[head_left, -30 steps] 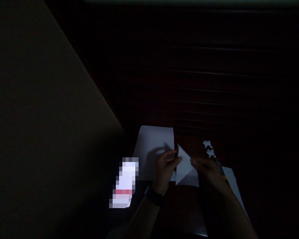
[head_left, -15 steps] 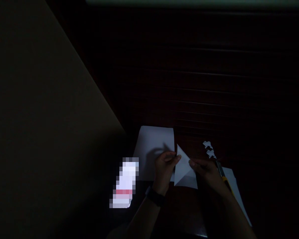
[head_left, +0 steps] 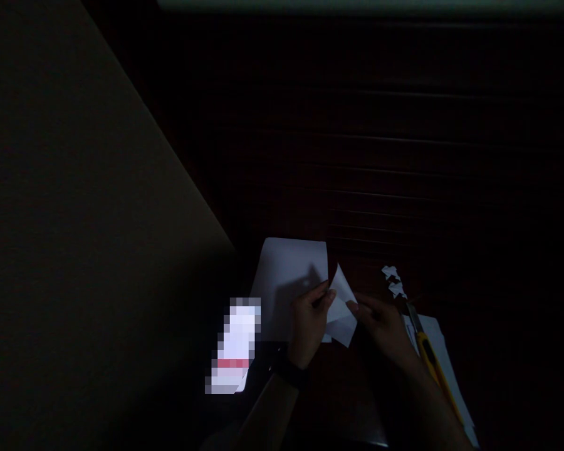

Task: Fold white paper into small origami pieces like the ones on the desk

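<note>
A small piece of white paper (head_left: 342, 313), partly folded with a pointed top, is held up between both hands. My left hand (head_left: 308, 322) pinches its left edge between thumb and fingers; a dark band circles that wrist. On the opposite edge, my right hand (head_left: 380, 322) grips the paper with the thumb on the near face. Behind my left hand a larger white sheet (head_left: 282, 269) lies on the dark wooden table, crossed by the hands' shadow.
A yellow box cutter (head_left: 435, 363) lies on white paper sheets (head_left: 451, 357) at the right. Beyond it are small folded paper pieces (head_left: 392, 280). Left of my arm is a bright, pixelated phone-like screen (head_left: 237, 344). A pale wall (head_left: 98, 219) rises at the left.
The held paper has turned and narrowed, its lower edge shifting left and up. My right hand has moved slightly left, baring more of the box cutter.
</note>
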Motion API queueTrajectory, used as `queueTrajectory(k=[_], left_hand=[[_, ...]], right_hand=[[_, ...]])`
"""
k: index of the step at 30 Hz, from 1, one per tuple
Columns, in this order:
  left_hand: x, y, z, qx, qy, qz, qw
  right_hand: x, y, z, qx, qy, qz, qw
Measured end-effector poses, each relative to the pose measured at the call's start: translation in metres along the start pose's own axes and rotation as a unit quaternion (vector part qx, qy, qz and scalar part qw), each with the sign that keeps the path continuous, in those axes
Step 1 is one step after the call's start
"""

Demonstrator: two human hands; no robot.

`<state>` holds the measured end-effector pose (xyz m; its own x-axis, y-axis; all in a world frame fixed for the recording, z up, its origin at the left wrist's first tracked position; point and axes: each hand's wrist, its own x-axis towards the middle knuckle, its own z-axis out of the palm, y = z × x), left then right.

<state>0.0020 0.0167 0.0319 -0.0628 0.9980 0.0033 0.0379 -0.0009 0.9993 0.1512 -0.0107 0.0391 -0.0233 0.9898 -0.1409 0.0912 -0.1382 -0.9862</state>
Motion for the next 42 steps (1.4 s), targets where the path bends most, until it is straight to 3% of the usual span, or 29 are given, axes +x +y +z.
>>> queueTrajectory(k=[5,15,19,24,27,33,42], left_hand=[[-0.003,-0.001,0.002,-0.023,0.024,-0.016,0.999],[-0.005,0.009,0.002,-0.045,0.025,-0.041,0.998],[-0.006,0.01,0.001,-0.033,-0.044,-0.056,0.997],[-0.006,0.004,-0.002,0.01,-0.128,-0.037,0.991],[-0.005,-0.002,-0.004,0.031,-0.149,-0.035,0.988],[-0.005,0.0,-0.01,0.04,-0.196,-0.024,0.98],[-0.005,0.003,-0.01,0.063,-0.199,0.012,0.978]], right_hand=[[-0.002,-0.005,0.01,-0.021,-0.013,-0.034,0.999],[-0.003,-0.007,0.012,0.027,-0.055,-0.003,0.998],[-0.004,-0.012,0.006,0.064,0.026,-0.042,0.997],[0.0,-0.002,-0.019,-0.002,0.089,-0.043,0.995],[0.001,0.003,-0.032,0.0,0.072,-0.016,0.997],[-0.001,-0.001,-0.039,-0.003,-0.024,0.01,1.0],[0.0,0.003,-0.037,-0.008,0.01,0.016,1.0]])
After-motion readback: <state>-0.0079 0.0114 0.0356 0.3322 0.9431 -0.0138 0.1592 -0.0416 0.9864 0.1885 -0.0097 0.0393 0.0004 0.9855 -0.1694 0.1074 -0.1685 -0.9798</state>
